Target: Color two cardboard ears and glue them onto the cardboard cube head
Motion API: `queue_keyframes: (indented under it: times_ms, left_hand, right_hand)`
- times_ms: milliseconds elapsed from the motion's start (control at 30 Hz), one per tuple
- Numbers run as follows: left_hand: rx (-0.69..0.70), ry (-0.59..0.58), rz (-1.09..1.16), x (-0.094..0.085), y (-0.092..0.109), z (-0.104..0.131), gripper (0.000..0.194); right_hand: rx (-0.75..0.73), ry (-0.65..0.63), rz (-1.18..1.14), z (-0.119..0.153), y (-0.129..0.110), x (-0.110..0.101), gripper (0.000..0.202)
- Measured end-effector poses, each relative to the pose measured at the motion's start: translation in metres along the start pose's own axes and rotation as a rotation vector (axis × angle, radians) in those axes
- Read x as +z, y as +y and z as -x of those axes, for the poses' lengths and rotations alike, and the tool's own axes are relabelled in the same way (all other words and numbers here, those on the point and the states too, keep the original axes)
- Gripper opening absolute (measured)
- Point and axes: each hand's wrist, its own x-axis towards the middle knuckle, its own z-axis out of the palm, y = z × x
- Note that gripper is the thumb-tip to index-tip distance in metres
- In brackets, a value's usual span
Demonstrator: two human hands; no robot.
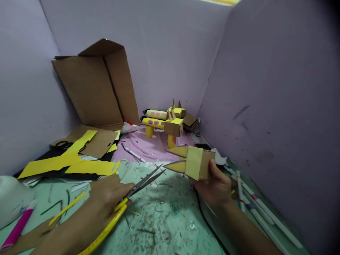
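My left hand [107,193] is closed round the yellow handles of a pair of scissors [114,221], whose blades are parted and point up and to the right. In my right hand [216,186] is a small cardboard box [206,165] with a pale yellow paper strip [194,163] across it. Two pointed ears [176,165], yellowish with dark outlines, stick out from its left side. The scissors' tips lie close to the lower ear's point; whether they touch it I cannot tell.
Cardboard giraffe-like animals [174,128] stand behind on pink cloth. A large folded cardboard sheet [87,88] leans at back left, above yellow paper scraps [55,164]. A magenta marker [20,226] lies left; white markers [255,209] line the right wall. Clippings litter the green tabletop [170,226].
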Motion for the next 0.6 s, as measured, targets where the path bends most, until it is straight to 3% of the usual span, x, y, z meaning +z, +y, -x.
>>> queue_keyframes:
  times_ms: [67,433,600]
  left_hand:
    - [0.012,-0.053,0.019,0.000,0.004,0.000,0.025]
    - [0.093,-0.102,0.013,0.002,0.002,0.001,0.020]
    - [0.103,-0.135,-0.031,0.000,0.002,0.001,0.013]
  right_hand:
    - [0.010,-0.026,0.018,0.001,0.001,-0.001,0.028]
    - [0.079,-0.141,0.112,0.010,0.012,-0.001,0.023]
    - [0.096,-0.126,0.090,0.010,0.012,-0.003,0.025]
